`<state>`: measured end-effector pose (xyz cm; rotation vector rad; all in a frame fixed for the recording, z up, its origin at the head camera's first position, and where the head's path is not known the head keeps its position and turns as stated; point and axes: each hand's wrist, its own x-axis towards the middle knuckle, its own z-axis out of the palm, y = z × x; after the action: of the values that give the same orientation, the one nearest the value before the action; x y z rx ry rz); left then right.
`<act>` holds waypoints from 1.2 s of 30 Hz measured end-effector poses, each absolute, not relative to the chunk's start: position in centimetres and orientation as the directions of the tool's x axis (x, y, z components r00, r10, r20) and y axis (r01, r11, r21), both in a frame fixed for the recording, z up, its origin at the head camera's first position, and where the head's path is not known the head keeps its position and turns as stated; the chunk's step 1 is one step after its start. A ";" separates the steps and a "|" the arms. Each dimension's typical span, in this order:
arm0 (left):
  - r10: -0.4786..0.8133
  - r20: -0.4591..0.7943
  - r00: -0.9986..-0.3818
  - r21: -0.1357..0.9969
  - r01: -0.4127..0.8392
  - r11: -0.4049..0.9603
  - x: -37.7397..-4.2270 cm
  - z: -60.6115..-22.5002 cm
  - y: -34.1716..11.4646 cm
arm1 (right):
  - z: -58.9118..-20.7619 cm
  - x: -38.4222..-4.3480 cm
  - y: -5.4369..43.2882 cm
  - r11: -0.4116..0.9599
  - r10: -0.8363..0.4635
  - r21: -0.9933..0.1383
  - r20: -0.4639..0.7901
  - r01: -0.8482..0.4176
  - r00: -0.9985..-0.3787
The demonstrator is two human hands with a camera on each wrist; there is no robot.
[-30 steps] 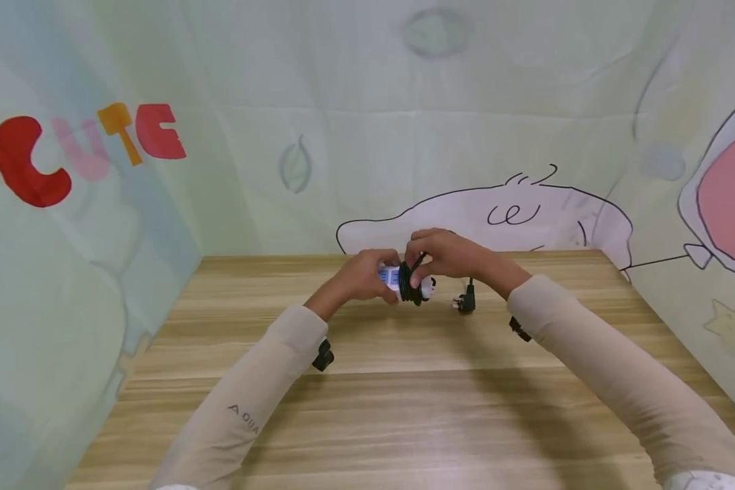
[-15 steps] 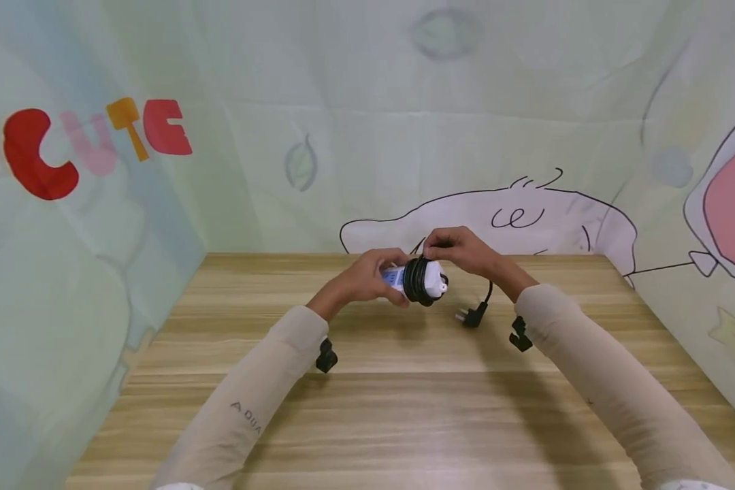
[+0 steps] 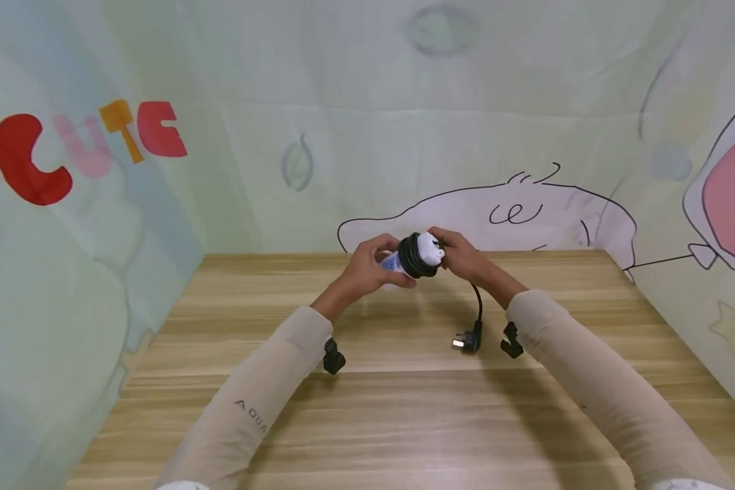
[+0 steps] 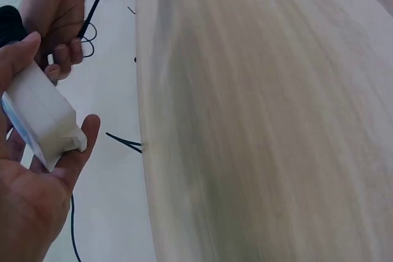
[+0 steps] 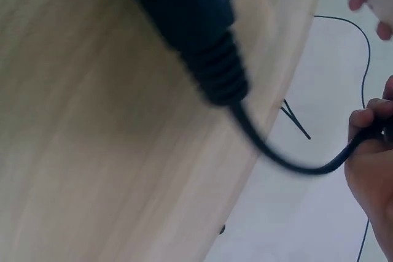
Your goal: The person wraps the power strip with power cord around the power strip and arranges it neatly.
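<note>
My left hand (image 3: pixel 367 267) grips a white power strip (image 3: pixel 431 249) with blue on its face, thumb on one side and fingers on the other. Black cord (image 3: pixel 415 256) is wound in several turns round the strip near its far end. At that end my right hand (image 3: pixel 459 256) holds the cord's free length in curled fingers, seen in the right wrist view (image 5: pixel 371 133). Below the right hand hangs the black plug (image 3: pixel 469 339), its metal prongs pointing left. The left wrist view shows the strip's white near end (image 4: pixel 46 111) between thumb and fingers.
Both hands are above the far part of a wood-grain table (image 3: pixel 367 408). A printed cloth backdrop (image 3: pixel 367 136) rises behind its back edge and along the sides. Black wrist camera mounts sit under the left cuff (image 3: pixel 333 356) and right cuff (image 3: pixel 511 340).
The right hand has gone from in front of the coil, over its top, to behind the strip's end. The strip has tilted upward, and the plug has swung lower.
</note>
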<state>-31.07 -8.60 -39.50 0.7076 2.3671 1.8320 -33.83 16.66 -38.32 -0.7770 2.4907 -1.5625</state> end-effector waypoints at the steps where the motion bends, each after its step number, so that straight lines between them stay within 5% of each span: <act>1: 0.371 0.232 -0.899 0.934 0.312 0.173 -31.1 -39.4 -8.6 | -38.4 -33.7 16.6 0.355 -0.464 -0.867 0.162 -0.350 -0.871; 11: 0.139 0.279 -0.950 0.911 0.308 0.276 -31.9 -39.0 -8.6 | -39.4 -32.2 16.1 0.414 -0.430 -0.900 -0.062 -0.135 -0.901; 19: -0.035 0.267 -0.963 0.878 0.228 0.421 -32.3 -39.1 -8.8 | -41.0 -30.5 15.7 0.479 -0.430 -0.871 -0.123 -0.111 -0.894; 36: -0.053 0.287 -0.957 0.786 0.203 0.584 -32.3 -40.5 -9.5 | -40.8 -26.5 14.5 0.514 -0.488 -0.850 -0.176 -0.118 -0.855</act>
<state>-32.27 -9.45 -40.47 0.1470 3.0403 1.5701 -26.51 14.47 -40.76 -0.5002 2.3642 -1.2834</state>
